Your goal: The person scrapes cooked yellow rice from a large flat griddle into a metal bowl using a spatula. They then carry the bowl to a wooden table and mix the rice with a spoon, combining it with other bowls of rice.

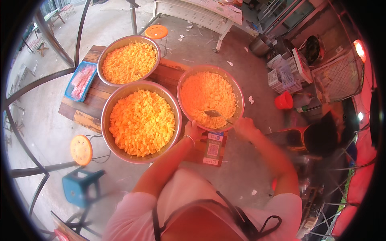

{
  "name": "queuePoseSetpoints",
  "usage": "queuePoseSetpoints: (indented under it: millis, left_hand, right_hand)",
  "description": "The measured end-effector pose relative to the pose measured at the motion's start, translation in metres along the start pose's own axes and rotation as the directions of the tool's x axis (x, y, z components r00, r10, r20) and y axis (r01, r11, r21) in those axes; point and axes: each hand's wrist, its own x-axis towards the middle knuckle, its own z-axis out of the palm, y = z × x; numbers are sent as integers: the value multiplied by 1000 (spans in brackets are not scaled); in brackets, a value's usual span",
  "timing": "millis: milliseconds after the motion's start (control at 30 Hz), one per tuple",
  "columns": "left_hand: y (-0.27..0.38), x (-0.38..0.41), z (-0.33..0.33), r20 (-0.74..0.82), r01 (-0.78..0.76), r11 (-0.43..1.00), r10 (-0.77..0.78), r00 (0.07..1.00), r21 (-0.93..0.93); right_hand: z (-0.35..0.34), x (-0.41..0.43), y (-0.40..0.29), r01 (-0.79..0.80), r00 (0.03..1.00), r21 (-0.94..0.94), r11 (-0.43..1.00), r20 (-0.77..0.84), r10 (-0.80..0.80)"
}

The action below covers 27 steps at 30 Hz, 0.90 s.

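My right hand (243, 128) grips the handle of a metal spatula (212, 113). The spatula's flat head rests in loose, grainy yellow-orange food (208, 90), which fills much of a wide metal bowl (241, 101). At that bowl's near left rim, my left hand (192, 131) takes hold of the edge; its lower fingers are partly hidden. Close to my left forearm stands a second metal bowl (105, 132), heaped with lumpy yellow food like scrambled egg (143, 123). Behind it is a third bowl (159, 57) of similar crumbly yellow food (129, 61).
All three bowls stand on a wooden plank table (81, 104), beside a blue tray (68, 90) of wrapped pink items. A card with a printed code (213, 149) lies at the near edge. Around are orange stools (81, 149), a blue stool (74, 186), crates (280, 76) and a red bucket (283, 100).
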Motion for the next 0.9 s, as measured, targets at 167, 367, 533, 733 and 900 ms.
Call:
queuePoseSetpoints:
  millis: [167,367,533,733,900]
  left_hand:
    - [-13,3,-16,100,133,986,-123,987,-98]
    - [-16,-69,-27,444,-304,940,208,871,156]
    - [57,-183,-44,188,16,998,-3,982,-64]
    - [72,-238,-115,-146,-181,983,183,972,29]
    - [90,-247,-181,-381,-375,911,413,827,174]
  right_hand:
    - [-3,25,39,-261,956,33,965,-131,264]
    - [55,74,58,-320,923,134,938,-181,341]
    - [73,52,16,-84,982,64,994,-167,93]
    - [2,-8,39,-158,972,80,984,-162,169]
    - [-14,-11,39,67,968,655,753,-225,109]
